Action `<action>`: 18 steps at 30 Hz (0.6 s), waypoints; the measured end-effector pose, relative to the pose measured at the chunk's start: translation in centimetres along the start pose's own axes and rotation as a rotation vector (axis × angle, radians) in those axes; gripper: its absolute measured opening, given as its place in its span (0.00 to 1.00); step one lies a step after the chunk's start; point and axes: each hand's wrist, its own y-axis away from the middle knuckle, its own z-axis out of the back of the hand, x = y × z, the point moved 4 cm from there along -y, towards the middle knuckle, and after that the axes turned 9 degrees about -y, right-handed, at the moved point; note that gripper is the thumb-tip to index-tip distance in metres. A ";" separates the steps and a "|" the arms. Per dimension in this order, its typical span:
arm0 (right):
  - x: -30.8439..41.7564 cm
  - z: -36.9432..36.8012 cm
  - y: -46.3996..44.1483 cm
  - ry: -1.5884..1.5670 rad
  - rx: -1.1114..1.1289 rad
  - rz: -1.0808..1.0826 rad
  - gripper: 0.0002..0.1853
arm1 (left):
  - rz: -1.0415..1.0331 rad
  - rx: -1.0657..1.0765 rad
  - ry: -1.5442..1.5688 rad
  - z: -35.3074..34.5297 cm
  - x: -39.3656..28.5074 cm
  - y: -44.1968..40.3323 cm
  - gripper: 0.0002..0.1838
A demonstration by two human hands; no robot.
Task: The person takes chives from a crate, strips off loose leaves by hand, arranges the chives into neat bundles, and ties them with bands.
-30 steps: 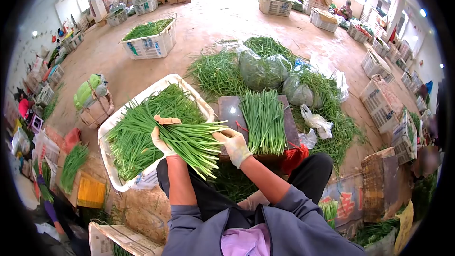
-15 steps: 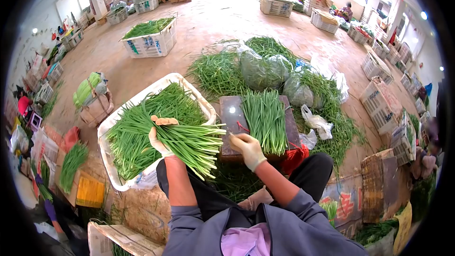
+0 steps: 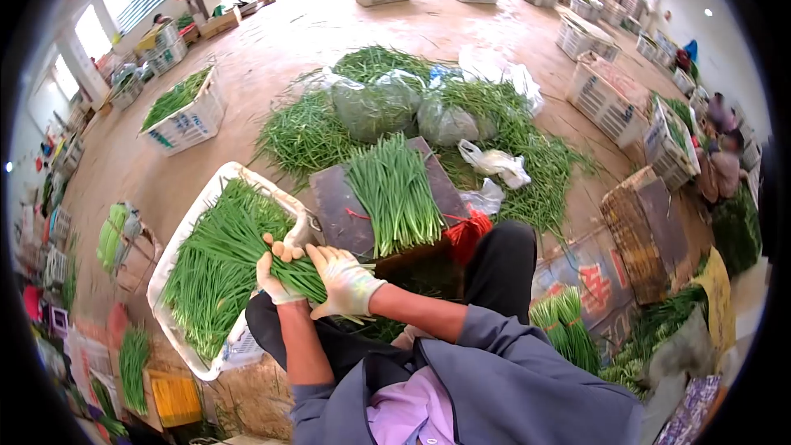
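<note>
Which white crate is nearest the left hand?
The white crate heaped with green stalks, just beside the left hand; the other crates stand farther off.

A crate (image 3: 669,151) stands right; a person (image 3: 720,177) beside it.

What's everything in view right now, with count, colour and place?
White basket: 1, white, left of centre
Loose stalks: many, green, inside the basket
Dark board: 1, dark brown, centre
Stalk pile: 1, green, on the board
Red bag: 1, red, at the board's right
Floor heap: 1, green, beyond the board
Plastic bags: several, clear and white, on the heap
Banded bunches: at least two, green, lower right
Wooden block: 1, brown, right
Yellow box: 1, yellow, lower left
Outer crates: many, whitish, around the room
Held bunch: 1, green, in the left hand
Left hand: 1, pale glove, around the bunch
Right hand: 1, white glove, against the bunch
Jacket: 1, grey, bottom centre
</note>
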 end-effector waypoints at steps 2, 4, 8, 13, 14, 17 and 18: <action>-2.9 -1.0 1.7 -0.240 0.083 -0.192 0.61 | 0.052 -0.024 0.026 1.4 2.3 0.8 0.19; -5.6 -1.7 4.3 -0.361 -0.108 -0.132 0.57 | 0.168 -0.077 0.074 1.9 5.3 1.1 0.19; -11.2 3.0 5.8 -0.536 -0.112 -0.333 0.38 | 0.333 -0.116 -0.137 0.0 12.8 -3.1 0.18; -17.8 11.5 2.5 -0.316 -0.365 -0.510 0.35 | 0.241 -0.214 -0.821 -1.9 16.4 -9.2 0.29; -20.1 12.2 1.7 -0.311 -0.394 -0.608 0.35 | 0.167 -0.233 -1.067 0.2 16.2 -9.9 0.29; -25.5 11.7 0.1 -0.065 -0.299 -0.892 0.44 | 0.089 -0.310 -1.558 7.1 16.1 -7.7 0.24; -26.6 10.5 0.0 -0.067 -0.291 -0.892 0.44 | 0.096 -0.313 -1.689 8.6 16.2 -6.2 0.22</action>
